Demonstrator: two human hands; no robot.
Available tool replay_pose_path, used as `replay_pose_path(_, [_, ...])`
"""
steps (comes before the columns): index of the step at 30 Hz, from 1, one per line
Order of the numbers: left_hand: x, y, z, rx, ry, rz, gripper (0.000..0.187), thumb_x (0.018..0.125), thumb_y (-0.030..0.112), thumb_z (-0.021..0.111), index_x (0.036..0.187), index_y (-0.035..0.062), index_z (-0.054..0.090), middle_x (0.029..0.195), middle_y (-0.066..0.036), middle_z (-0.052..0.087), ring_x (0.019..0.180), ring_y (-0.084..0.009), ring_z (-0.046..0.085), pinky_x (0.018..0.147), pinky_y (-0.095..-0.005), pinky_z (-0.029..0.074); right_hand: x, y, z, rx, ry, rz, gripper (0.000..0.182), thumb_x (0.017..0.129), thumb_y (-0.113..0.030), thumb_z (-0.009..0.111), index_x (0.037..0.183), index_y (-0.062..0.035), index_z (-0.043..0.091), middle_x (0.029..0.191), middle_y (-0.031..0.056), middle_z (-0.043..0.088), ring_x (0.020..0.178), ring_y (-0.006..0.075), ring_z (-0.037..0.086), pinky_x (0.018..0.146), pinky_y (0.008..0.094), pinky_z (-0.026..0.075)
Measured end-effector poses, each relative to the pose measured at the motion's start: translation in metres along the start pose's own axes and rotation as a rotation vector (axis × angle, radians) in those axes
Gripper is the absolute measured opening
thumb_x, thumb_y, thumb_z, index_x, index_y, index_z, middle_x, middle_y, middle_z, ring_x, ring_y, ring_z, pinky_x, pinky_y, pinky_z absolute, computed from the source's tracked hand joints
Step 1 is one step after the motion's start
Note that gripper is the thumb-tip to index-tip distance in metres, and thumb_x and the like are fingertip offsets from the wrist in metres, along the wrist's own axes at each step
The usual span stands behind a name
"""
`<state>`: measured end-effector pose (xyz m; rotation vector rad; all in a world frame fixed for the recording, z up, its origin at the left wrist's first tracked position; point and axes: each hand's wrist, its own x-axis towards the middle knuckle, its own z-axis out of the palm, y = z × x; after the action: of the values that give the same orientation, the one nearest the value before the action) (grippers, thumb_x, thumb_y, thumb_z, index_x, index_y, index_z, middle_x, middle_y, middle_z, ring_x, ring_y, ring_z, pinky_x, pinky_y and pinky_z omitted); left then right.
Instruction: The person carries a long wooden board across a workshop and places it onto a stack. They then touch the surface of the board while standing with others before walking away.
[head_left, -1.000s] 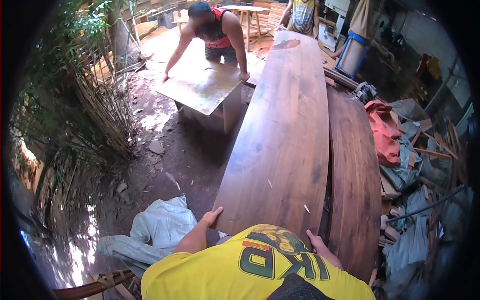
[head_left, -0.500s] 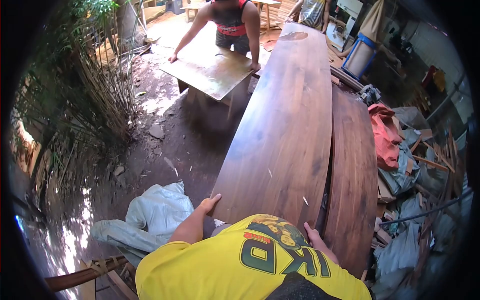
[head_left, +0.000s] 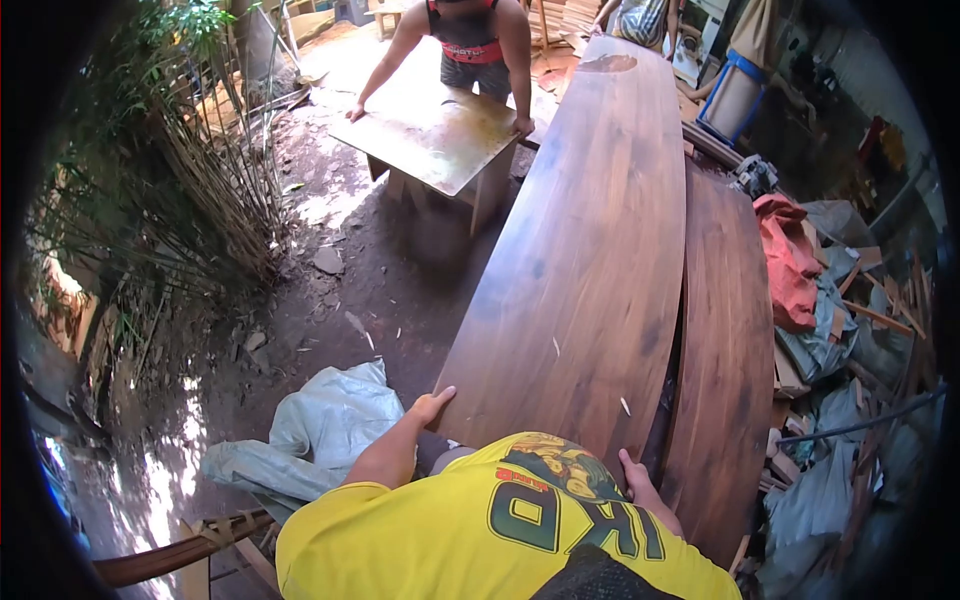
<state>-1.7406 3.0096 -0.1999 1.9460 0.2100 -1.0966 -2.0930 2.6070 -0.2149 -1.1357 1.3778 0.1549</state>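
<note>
A long, dark brown wooden tabletop board [head_left: 580, 240] stretches away from my body towards the back. My left hand [head_left: 433, 407] grips its near left edge, thumb on top and fingers hidden underneath. At the near right edge, my right hand [head_left: 640, 478] holds the board in the same way, with only the thumb side showing. Small pale chips lie on the board's face. Beside it on the right is a second dark wooden board [head_left: 725, 360], separated by a narrow dark gap. Another person [head_left: 645, 22] stands at the far end of the long board, hands near its corners.
A co-worker [head_left: 472, 55] leans both hands on a small low table [head_left: 435, 140] at the back left. A pale sack [head_left: 335, 410] lies by my left arm. Bamboo stems [head_left: 215, 170] stand at the left. Wood scraps, a red sack [head_left: 785, 262] and grey sheeting crowd the right.
The whole view has shifted slightly, so things appear a little further right. Both my hands keep their places on the board's edges.
</note>
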Motion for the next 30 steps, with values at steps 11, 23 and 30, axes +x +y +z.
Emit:
replay_pose_path(11, [-0.031,0.037,-0.017,-0.091,-0.056,0.006,0.081,0.077,0.065,0.056,0.12,-0.0036,0.055,0.114,-0.016,0.06,0.102,-0.0255,0.058,0.089,-0.0333,0.042,-0.045,-0.014,0.002,0.022,0.039,-0.065,0.066,0.084,-0.039,0.065,0.128,0.0043,0.042,0.118,0.0181,0.056,0.107,0.0301,0.056,0.089,0.0438,0.046])
replay_pose_path(23, [-0.033,0.035,-0.009,-0.096,-0.028,0.015,0.083,0.074,0.065,0.059,0.117,-0.0061,0.057,0.11,-0.018,0.061,0.098,-0.0268,0.06,0.085,-0.0346,0.044,-0.078,-0.039,-0.004,0.034,0.055,-0.027,0.074,0.078,-0.044,0.07,0.125,0.0079,0.045,0.12,0.0184,0.055,0.109,0.0287,0.056,0.091,0.0393,0.045])
replay_pose_path(30, [-0.105,0.084,0.021,-0.035,-0.006,-0.083,0.086,0.076,0.066,0.057,0.126,-0.0037,0.049,0.124,-0.016,0.054,0.113,-0.0269,0.051,0.096,-0.0354,0.035,-0.124,-0.069,-0.052,0.023,0.002,-0.028,0.072,0.083,-0.043,0.065,0.129,0.007,0.041,0.124,0.0188,0.053,0.113,0.0287,0.053,0.093,0.041,0.043])
